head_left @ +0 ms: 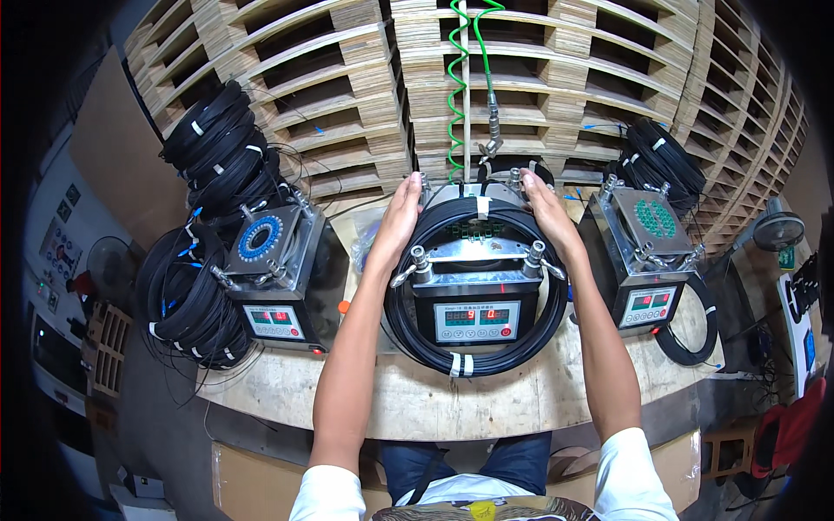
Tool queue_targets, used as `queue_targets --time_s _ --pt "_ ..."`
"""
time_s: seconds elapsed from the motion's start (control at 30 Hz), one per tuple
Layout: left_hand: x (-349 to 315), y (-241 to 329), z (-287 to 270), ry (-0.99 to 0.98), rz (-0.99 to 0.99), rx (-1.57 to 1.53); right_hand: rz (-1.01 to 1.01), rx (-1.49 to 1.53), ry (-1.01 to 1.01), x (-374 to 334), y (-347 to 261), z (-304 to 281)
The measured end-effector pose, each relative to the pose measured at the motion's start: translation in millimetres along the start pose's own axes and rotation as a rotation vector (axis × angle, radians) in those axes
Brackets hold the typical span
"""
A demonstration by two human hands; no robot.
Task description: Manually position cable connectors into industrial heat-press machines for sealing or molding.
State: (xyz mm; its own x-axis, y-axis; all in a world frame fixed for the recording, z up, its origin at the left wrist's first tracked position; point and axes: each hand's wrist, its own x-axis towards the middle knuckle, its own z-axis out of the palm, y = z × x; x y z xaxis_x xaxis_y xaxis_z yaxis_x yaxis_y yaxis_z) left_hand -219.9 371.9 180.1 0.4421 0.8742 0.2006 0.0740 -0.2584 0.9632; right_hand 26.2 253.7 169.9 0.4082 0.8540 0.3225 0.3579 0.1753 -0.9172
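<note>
In front of me stands the middle polishing machine (476,291), a metal box with a lit display panel. A coil of black cable (556,317), tied with white tape, is looped around its front. At the machine's far left corner my left hand (401,217) closes on a metal clamp knob (424,184). My right hand (547,211) does likewise at the far right corner, by another clamp knob (514,177). Both hands partly hide these knobs. Two near clamps (535,255) show uncovered. Green connectors (476,230) sit on top, partly behind the coil.
A similar machine with a ring of blue connectors (261,239) stands left; another with green connectors (656,219) stands right. Black cable coils (187,295) are heaped at the left. A green air hose (491,69) hangs before stacked wooden pallets (330,78). The wooden table (417,408) curves around me.
</note>
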Motion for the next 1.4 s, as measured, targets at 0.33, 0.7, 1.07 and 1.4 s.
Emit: queue_targets --time_s 0.33,0.7,1.07,1.4 --pt "3 -1 0 -0.039 -0.033 -0.006 0.077 -0.170 0.037 7 5 1" --pt "3 -5 3 0.038 0.019 0.052 0.047 -0.161 -0.064 12 19 -5" --pt "1 1 1 0.011 0.001 0.025 0.034 -0.068 0.043 5 6 6" --pt "0 -2 1 0.016 0.029 0.043 -0.035 -0.079 -0.042 9 25 -4"
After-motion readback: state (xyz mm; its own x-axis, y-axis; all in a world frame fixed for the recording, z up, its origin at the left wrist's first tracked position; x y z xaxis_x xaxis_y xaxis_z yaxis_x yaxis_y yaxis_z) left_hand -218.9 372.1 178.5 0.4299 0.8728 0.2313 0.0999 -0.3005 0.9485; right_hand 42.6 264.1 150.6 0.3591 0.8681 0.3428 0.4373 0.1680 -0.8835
